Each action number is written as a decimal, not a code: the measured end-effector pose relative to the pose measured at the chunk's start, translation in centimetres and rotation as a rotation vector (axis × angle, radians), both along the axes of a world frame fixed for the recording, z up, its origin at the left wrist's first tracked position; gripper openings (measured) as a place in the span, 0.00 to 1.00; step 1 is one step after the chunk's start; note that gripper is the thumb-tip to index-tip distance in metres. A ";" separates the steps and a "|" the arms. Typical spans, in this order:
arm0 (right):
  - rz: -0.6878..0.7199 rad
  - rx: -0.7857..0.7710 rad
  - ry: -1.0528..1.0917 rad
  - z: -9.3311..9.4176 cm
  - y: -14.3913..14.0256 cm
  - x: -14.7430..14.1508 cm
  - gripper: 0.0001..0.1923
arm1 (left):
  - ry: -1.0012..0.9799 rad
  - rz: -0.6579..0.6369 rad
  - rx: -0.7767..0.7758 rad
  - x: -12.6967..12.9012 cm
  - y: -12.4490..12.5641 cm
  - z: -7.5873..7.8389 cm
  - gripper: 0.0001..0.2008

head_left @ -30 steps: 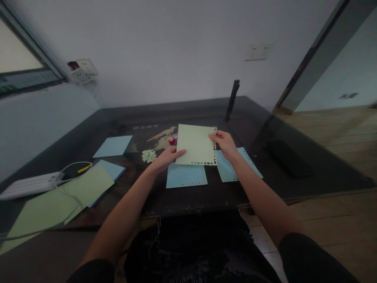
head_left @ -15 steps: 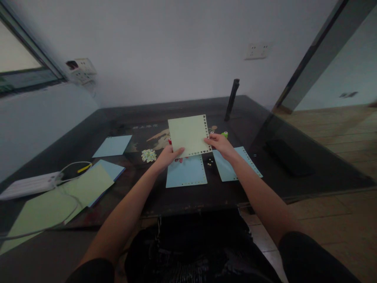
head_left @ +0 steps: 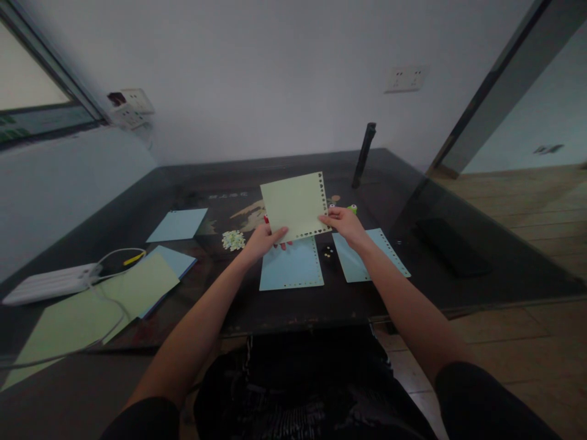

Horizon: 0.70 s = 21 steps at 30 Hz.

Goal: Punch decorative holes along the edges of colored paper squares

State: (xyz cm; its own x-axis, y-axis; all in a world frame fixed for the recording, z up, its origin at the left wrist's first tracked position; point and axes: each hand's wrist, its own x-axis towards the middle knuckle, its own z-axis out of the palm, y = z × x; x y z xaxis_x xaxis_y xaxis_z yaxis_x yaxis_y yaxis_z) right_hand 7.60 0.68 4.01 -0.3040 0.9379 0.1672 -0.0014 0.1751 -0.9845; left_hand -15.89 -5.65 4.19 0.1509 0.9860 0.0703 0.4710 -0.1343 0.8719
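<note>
Holding a pale green sheet (head_left: pixel 295 205) tilted up above the dark desk (head_left: pixel 458 275), the two hands pinched its lower edge: the left hand (head_left: pixel 265 239) gripped the lower left corner, the right hand (head_left: pixel 345 223) the lower right corner, where a punched border of small hearts ran along the right and bottom edges. Left of that green sheet lay a white power strip (head_left: pixel 50 282) with its cable (head_left: pixel 114 318), partly cut off by the frame edge, then a stack of green and blue paper (head_left: pixel 137 287), a single blue sheet (head_left: pixel 178 224) and a small heap of paper confetti (head_left: pixel 233 239). A line of pale characters (head_left: pixel 227 196) showed on the desk behind the confetti, too small and dim to read. Below the green sheet rested a blue sheet with a punched edge (head_left: pixel 290 265); red punches behind the green sheet were mostly hidden. Right of it lay another punched blue sheet (head_left: pixel 367 253), a green punch (head_left: pixel 352 209), a dark upright post (head_left: pixel 364 155) and a black flat object (head_left: pixel 452 244), hard to make out.
</note>
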 end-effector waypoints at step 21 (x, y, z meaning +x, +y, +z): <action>0.003 0.038 0.005 -0.5 0.3 0.0 0.14 | -0.090 -0.117 -0.070 -0.9 0.3 -0.5 0.11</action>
State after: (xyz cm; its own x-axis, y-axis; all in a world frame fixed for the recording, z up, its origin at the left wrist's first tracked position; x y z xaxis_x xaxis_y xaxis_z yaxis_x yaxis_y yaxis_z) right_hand 7.59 1.00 3.54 -0.3058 0.9300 0.2039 -0.0071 0.2119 -0.9773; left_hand -16.77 -5.33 3.68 0.2610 0.9651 0.0204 0.3755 -0.1210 0.9189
